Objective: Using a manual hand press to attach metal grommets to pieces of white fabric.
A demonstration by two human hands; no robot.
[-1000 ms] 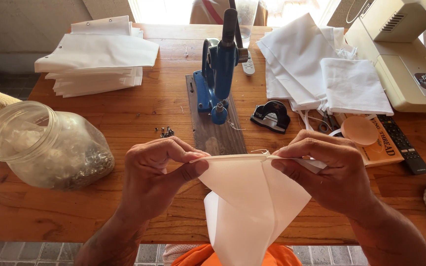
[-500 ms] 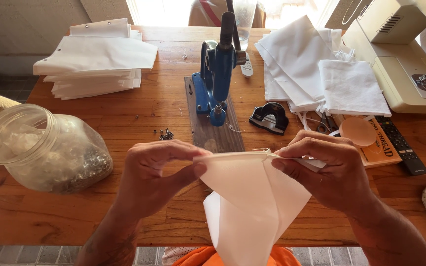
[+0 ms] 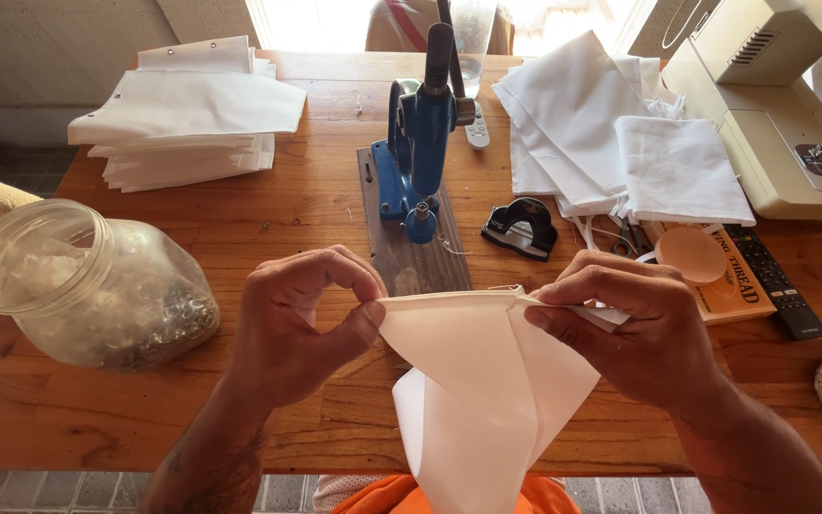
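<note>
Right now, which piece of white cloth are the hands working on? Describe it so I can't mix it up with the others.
Start at the blue hand press standing mid-table on its wooden base. Come straight toward the near table edge: the white cloth bag hangs there, its top hem stretched between the left hand and right hand. Unlike the white cloth stacks lying flat at the far corners, it is lifted off the table.

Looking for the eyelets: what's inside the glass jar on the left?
The jar lies tilted on the table, mouth open. Small metal rings are heaped along its lower side; glare hides anything deeper.
</note>
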